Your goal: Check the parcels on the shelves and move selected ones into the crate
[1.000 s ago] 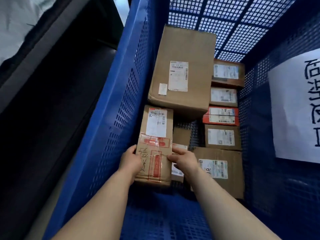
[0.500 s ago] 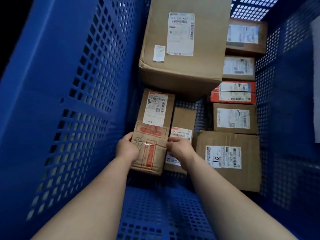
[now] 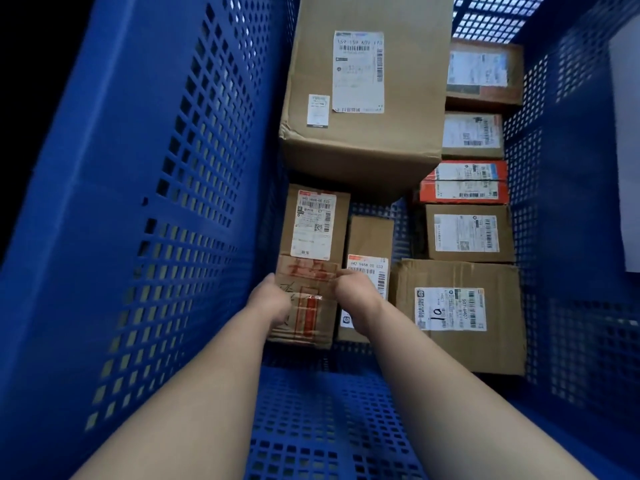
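I look down into a blue perforated crate (image 3: 166, 209). A long brown parcel (image 3: 313, 233) with red tape and a white label lies along the crate's left wall. My left hand (image 3: 272, 297) grips its near left edge and my right hand (image 3: 355, 294) grips its near right edge. A narrower brown parcel (image 3: 370, 244) lies just right of it, partly under my right hand. A big brown box (image 3: 367, 91) stands beyond them.
Along the right wall sit several labelled parcels: a wide brown one marked "10" (image 3: 460, 313), a smaller brown one (image 3: 469, 233), a red one (image 3: 465, 183) and two more behind. A white paper sheet (image 3: 627, 140) hangs on the right wall. Bare crate floor (image 3: 322, 417) lies nearest me.
The view has closed in on the crate. Both hands have lowered the red-taped parcel deeper against the left wall, keeping their grip on its near end.
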Demonstrator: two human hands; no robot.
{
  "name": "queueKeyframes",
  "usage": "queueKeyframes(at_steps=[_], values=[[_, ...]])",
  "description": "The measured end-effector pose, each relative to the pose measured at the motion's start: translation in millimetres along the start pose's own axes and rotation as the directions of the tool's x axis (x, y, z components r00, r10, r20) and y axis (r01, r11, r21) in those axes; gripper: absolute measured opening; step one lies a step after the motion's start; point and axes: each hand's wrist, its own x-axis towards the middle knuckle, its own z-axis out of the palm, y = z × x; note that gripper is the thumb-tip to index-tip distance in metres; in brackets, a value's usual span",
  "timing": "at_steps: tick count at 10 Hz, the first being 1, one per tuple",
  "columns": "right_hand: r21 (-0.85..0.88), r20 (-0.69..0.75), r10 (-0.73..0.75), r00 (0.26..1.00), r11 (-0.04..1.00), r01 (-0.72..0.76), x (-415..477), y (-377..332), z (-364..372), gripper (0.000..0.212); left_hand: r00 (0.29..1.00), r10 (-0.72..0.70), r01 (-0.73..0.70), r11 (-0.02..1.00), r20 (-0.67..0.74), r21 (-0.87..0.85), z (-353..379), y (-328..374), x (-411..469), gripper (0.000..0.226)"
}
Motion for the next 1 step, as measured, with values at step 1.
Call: queueKeyframes(at_steps=[1], values=[[0.017,0.01,-0.035,0.999,0.999,0.035,-38.9,-14.7,-5.7,0.024,0.999,0.039,-0.039,0.999,0.014,0.001,-6.2,6.9,-17.3,0.034]])
